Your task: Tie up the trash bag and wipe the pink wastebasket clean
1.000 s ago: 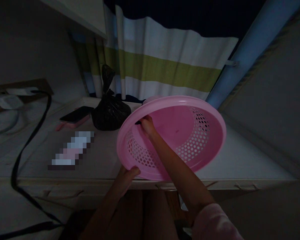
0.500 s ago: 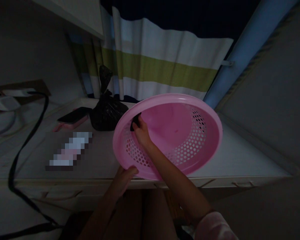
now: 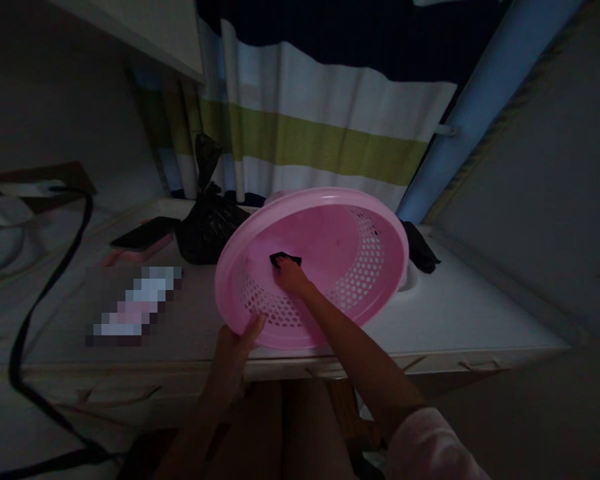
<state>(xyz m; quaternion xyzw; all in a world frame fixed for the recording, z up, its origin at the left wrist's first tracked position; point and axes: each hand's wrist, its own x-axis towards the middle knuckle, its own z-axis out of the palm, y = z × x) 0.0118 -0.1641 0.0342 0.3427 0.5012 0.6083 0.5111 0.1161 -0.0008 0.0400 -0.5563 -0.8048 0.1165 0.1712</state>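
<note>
A pink plastic basket (image 3: 325, 227) with perforated sides is tilted on the white desk, its wide mouth facing me. My left hand (image 3: 237, 343) grips the near left part of its rim, thumb on the inside. Deep in the basket, my right hand (image 3: 293, 275) presses a small black cloth (image 3: 280, 257) against the inner surface near the bottom. The fingers of that hand are closed on the cloth and partly hidden by it.
At the left, a tied black plastic bag (image 3: 207, 230) stands near a phone in a pink case (image 3: 143, 239) and a blurred-out flat object (image 3: 135, 307). A black item (image 3: 420, 248) and a white round thing (image 3: 410, 279) sit behind the basket's right side. A black cable (image 3: 25, 327) hangs at left.
My right hand has moved the cloth from the basket's left wall toward its bottom. The basket has shifted and turned a little leftward, uncovering the black item and white round thing at right.
</note>
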